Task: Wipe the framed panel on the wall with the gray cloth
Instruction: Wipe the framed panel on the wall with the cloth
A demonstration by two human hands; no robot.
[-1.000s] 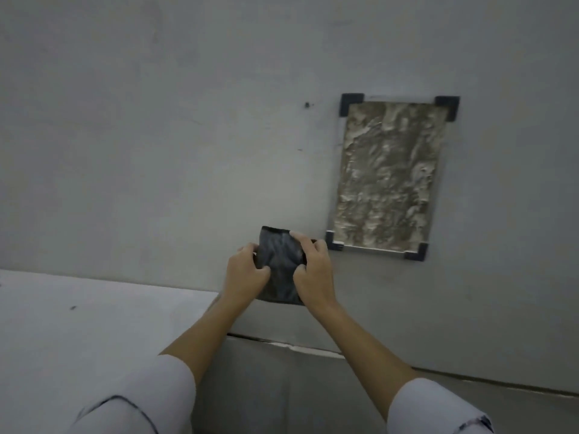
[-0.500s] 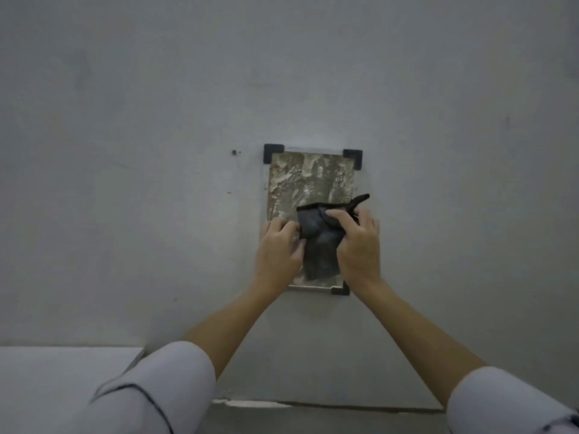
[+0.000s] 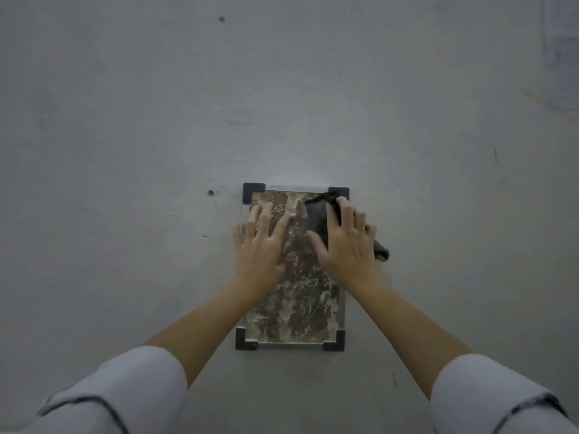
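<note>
Two hands on the mottled brown, black-cornered framed panel [image 3: 296,296]: right hand [image 3: 346,245], flat, presses the dark gray cloth [image 3: 316,219]; left hand [image 3: 258,245], open and empty beside it, steadies the frame.

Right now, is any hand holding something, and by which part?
The right hand presses the gray cloth flat against the framed panel, palm and fingers over its middle. The left hand lies open on the panel, holding nothing.
</note>
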